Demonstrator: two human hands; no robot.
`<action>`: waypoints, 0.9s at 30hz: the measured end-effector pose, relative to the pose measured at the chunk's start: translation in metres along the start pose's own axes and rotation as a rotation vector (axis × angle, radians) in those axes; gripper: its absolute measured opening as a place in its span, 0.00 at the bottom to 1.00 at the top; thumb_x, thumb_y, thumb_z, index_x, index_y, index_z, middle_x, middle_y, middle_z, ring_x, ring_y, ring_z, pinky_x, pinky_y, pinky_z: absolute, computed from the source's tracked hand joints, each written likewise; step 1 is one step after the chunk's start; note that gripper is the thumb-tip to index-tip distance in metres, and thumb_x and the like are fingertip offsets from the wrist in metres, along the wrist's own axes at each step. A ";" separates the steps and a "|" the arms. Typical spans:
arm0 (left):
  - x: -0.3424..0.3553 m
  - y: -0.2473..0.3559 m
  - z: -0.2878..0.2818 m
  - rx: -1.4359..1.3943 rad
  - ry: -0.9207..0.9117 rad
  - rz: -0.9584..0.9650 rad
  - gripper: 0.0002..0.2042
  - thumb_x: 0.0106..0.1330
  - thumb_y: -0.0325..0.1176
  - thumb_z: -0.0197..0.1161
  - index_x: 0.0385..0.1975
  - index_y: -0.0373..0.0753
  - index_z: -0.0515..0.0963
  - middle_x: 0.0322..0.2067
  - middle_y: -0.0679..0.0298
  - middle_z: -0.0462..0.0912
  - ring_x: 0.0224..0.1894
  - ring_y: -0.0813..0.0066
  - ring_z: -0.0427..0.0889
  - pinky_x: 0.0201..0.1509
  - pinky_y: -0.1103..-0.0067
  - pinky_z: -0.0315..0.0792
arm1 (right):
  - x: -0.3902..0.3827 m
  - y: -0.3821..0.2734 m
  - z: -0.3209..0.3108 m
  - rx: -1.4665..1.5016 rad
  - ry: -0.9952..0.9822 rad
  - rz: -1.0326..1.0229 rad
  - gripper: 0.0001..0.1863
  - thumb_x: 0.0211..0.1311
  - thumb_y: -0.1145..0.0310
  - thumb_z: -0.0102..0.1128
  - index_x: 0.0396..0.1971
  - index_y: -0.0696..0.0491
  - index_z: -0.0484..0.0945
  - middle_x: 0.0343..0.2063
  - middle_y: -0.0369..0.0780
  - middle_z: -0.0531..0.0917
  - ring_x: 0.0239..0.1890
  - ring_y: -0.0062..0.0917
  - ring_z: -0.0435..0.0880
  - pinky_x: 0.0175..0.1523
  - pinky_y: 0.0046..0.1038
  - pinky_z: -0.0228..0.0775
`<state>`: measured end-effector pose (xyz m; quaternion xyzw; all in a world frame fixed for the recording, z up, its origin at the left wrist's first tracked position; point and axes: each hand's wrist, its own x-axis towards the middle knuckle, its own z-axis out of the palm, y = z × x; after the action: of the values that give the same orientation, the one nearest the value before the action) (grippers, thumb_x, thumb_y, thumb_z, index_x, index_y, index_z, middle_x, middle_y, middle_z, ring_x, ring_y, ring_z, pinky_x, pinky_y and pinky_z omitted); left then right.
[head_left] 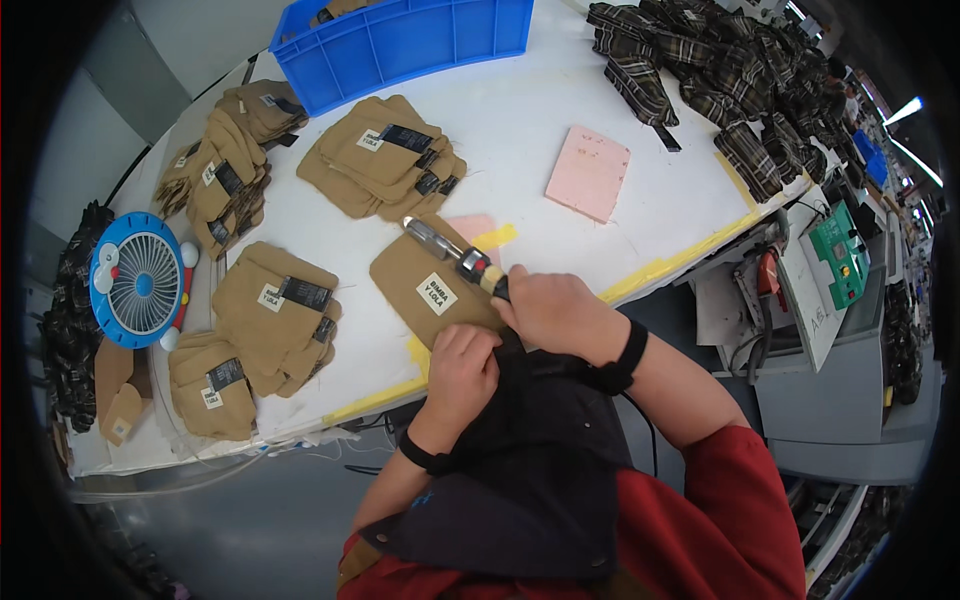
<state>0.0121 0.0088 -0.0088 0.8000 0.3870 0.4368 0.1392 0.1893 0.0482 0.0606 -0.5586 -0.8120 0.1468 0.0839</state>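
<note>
A tan fabric piece (412,272) with a white printed label (436,294) lies flat at the near edge of the white table. My right hand (556,312) is closed round the handle of a slim hand tool (440,244). The tool has a silver barrel, a red spot and a dark grip; its exact kind cannot be made out. Its silver end points to the far left, over the fabric piece. At the piece's near edge, my left hand (464,372) has its fingers curled in on the cloth. The fingertips are partly hidden.
Tan piles with black tags (385,150) (275,310) (210,385) lie left and beyond. A blue crate (400,55) stands at the back, a blue fan (145,280) at left. A pink pad (588,172) and plaid fabric (740,70) lie right. Yellow tape (660,275) lines the front edge.
</note>
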 end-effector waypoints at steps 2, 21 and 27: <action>0.004 0.001 -0.003 0.019 -0.067 -0.049 0.12 0.46 0.15 0.66 0.30 0.37 0.78 0.32 0.58 0.82 0.38 0.53 0.80 0.42 0.65 0.74 | 0.013 0.004 -0.001 0.039 0.005 -0.005 0.21 0.71 0.55 0.55 0.36 0.62 0.71 0.22 0.52 0.83 0.27 0.50 0.85 0.34 0.45 0.78; 0.083 -0.099 -0.078 0.141 -0.314 -0.705 0.25 0.55 0.41 0.72 0.49 0.33 0.76 0.45 0.48 0.84 0.48 0.48 0.83 0.52 0.62 0.76 | -0.035 0.052 0.011 0.181 0.170 0.091 0.22 0.68 0.51 0.62 0.33 0.60 0.74 0.20 0.51 0.81 0.27 0.50 0.82 0.34 0.45 0.72; 0.068 -0.099 -0.116 0.157 -0.367 -0.611 0.18 0.57 0.40 0.72 0.41 0.33 0.83 0.36 0.48 0.86 0.41 0.49 0.85 0.46 0.65 0.77 | -0.030 0.070 0.005 0.484 -0.013 0.197 0.22 0.69 0.52 0.61 0.33 0.59 0.76 0.17 0.48 0.79 0.21 0.42 0.82 0.30 0.38 0.73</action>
<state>-0.1089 0.1114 0.0427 0.7208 0.6091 0.1932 0.2684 0.2604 0.0426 0.0338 -0.5979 -0.6953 0.3478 0.1953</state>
